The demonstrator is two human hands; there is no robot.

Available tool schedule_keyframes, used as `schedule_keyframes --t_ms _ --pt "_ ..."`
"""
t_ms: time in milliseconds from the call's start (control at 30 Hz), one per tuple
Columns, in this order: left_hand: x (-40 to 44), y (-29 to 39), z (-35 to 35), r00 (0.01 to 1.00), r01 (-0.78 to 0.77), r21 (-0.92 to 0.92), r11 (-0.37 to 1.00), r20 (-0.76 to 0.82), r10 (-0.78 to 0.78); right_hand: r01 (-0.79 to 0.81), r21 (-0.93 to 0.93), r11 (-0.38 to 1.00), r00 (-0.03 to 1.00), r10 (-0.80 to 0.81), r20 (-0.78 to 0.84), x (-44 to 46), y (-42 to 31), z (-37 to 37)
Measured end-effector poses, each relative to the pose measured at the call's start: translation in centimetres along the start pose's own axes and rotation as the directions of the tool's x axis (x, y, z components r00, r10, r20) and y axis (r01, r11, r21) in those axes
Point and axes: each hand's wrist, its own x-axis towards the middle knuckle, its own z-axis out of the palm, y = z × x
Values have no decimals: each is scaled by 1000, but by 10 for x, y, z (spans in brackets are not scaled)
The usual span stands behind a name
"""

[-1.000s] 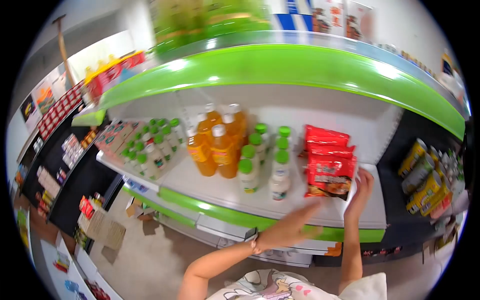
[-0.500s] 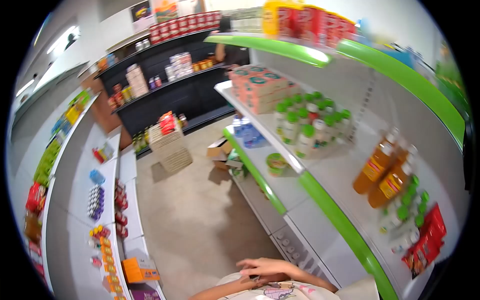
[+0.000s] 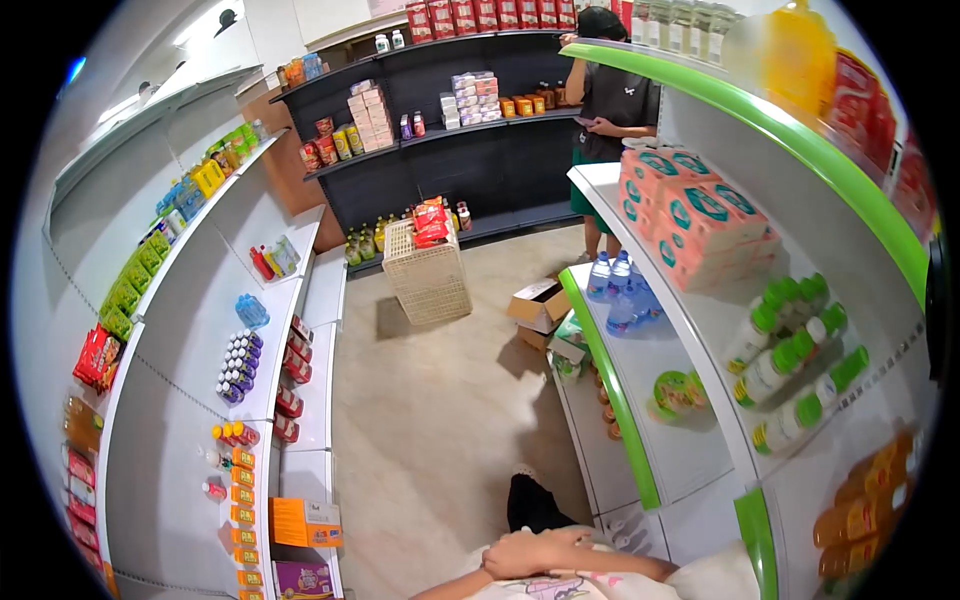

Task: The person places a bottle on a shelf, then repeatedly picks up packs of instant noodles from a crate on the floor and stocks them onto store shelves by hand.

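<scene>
My left hand [image 3: 508,556] and my right hand [image 3: 560,545] are folded together in front of my light printed shirt [image 3: 590,586], low in the view. Their fingers overlap and are partly hidden, and no object shows in them. Nearest on the right is a white shelf unit with green edging [image 3: 755,545]. It bears pink tissue packs [image 3: 690,220], white bottles with green caps [image 3: 780,375], amber bottles [image 3: 865,505] and blue water bottles [image 3: 622,295]. An orange box [image 3: 305,522] and a purple box [image 3: 303,580] stand low on the left shelves.
Left shelves [image 3: 150,440] run along the aisle floor [image 3: 430,410]. Ahead stand a cream basket [image 3: 428,275] topped with red packets and an opened cardboard box [image 3: 540,305]. A person [image 3: 615,110] holding a phone stands by the dark back shelves [image 3: 440,175].
My view has swung right and tilted down, so the shelves and basket shift in the picture. My hands have drawn closer together. My dark trouser leg and shoe now show, and more of the person.
</scene>
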Motion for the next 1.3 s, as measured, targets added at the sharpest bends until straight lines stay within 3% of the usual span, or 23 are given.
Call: schedule_keyframes --t_ms 67,200,267,333,367,500,600,767,900,967,1067,1133,1233,1300 --pt "15 -9 -49 998 24 69 997 -52 -20 89 20 996 994 -88 -65 20 30 -39" --pt "35 -31 -130 982 -107 110 988 -145 122 -6 8 1000 995 6 -99 46 63 -110" --pt "54 -49 -172 968 -163 38 986 -190 167 -35 -1 999 993 35 -111 63 86 -147" --pt "66 -55 -186 981 -125 -168 978 -167 97 -37 50 998 995 41 -89 77 99 -162" --pt "50 -37 -212 991 -44 -314 948 -133 2 -78 48 996 995 75 61 87 104 -176" --pt "82 -70 -259 988 -80 -389 918 -151 22 3 94 996 998 3 -64 121 146 -208" --pt "97 -94 -298 995 57 -379 924 -59 -85 8 69 998 999 -5 -45 155 173 -237" --pt "126 -156 -386 986 17 -349 937 -150 -74 1 64 998 998 3 -67 224 220 -313" --pt "136 -198 -490 972 -21 -239 971 -232 -37 -116 126 985 993 120 -21 275 245 -419" --pt "140 -217 -545 973 -16 -147 989 -230 -19 -96 125 988 995 100 -27 307 260 -459" --pt "143 -253 -609 942 -135 -150 979 -325 80 -34 124 992 999 39 -36 360 285 -503" --pt "144 -276 -643 954 -87 -160 983 -298 35 26 119 993 999 -23 -29 394 304 -518" --pt "152 -316 -678 960 -52 -158 986 -282 6 -82 456 886 977 -17 210 399 297 -585" --pt "161 -344 -693 956 -51 -139 989 -293 8 106 698 708 987 -161 14 423 331 -576"
